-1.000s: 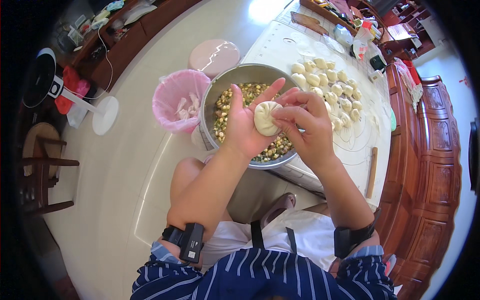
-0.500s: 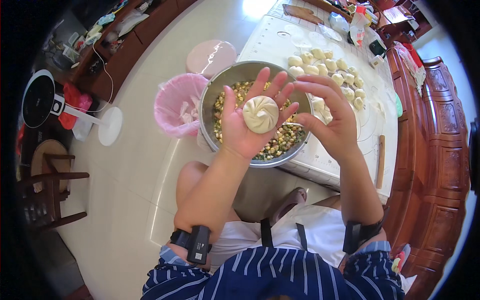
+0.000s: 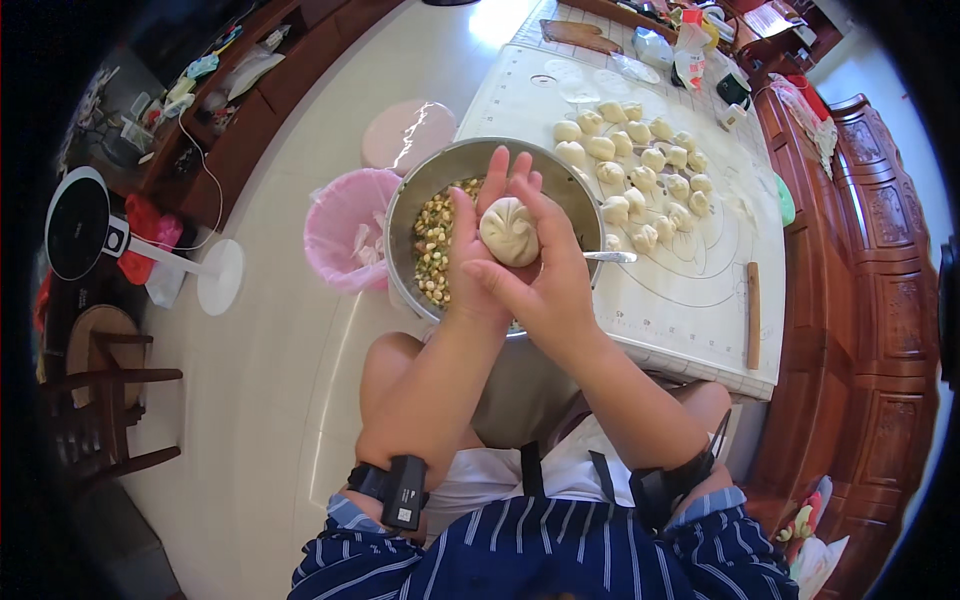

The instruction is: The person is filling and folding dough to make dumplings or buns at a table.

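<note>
Pale dough, gathered into a pleated bun [image 3: 510, 231], rests between the person's hands above a steel bowl [image 3: 398, 225]. The left hand [image 3: 476, 262] lies beneath it as a half-open cup with the fingers stretched out; the right hand [image 3: 548, 275] is partly curled, its fingers along the bun's right side and its thumb crossing below toward the left palm. Together they hold the bun, its swirl of folds facing up.

Pressure looks like the main hazard. Uneven squeezing from the right fingers could flatten one side or strain the dough until a pleat parts. The twist at the centre could also loosen if rubbed against its direction; how firmly it is sealed I cannot tell. Should the palms spread or tilt, the bun could slip down into the diced filling [image 3: 433, 240].

A metal spoon [image 3: 612, 257] juts over the bowl's right rim, close to the right hand, so a careless swing that way could knock its handle. What supports the bowl is hidden, so its steadiness is uncertain.

On the white tabletop [image 3: 690, 335], finished-looking buns [image 3: 645, 178] crowd together, some apparently touching; soft sides could stick or dent if another were pushed among them. Near the tabletop's right edge, a wooden rolling pin [image 3: 753, 315] might roll off if nudged.
</note>
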`<action>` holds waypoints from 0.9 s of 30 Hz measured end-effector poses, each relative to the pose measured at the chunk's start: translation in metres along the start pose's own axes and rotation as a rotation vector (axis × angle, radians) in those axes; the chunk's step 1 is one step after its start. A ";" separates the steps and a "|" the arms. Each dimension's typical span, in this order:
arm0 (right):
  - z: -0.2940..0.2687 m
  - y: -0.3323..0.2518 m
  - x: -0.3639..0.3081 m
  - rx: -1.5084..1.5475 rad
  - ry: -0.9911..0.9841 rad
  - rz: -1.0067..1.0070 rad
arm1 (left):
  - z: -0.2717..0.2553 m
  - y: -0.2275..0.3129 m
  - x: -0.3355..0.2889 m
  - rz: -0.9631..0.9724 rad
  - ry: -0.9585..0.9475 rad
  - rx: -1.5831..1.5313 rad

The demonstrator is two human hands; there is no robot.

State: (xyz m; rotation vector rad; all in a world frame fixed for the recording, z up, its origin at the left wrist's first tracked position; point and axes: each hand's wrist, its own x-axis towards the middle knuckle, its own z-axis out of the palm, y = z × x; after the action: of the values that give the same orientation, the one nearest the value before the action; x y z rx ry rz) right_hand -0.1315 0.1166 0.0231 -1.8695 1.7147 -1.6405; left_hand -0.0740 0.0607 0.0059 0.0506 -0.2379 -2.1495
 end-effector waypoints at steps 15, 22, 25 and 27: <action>-0.081 0.006 0.036 0.137 -0.439 0.017 | -0.015 -0.016 0.005 -0.285 0.083 -0.299; -0.063 0.019 0.003 -0.039 -0.070 0.148 | -0.008 -0.011 0.007 -0.131 0.174 -0.104; -0.057 0.018 0.007 -0.204 -0.100 0.040 | -0.004 -0.010 0.007 -0.115 0.213 -0.044; -0.050 0.015 0.009 -0.154 -0.100 0.116 | -0.001 -0.009 0.007 -0.102 0.264 -0.002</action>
State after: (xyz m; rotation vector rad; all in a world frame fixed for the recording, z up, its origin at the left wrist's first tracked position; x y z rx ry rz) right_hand -0.1801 0.1315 0.0385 -1.8417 1.9158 -1.3853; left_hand -0.0853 0.0593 0.0033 0.3497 -0.0810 -2.2160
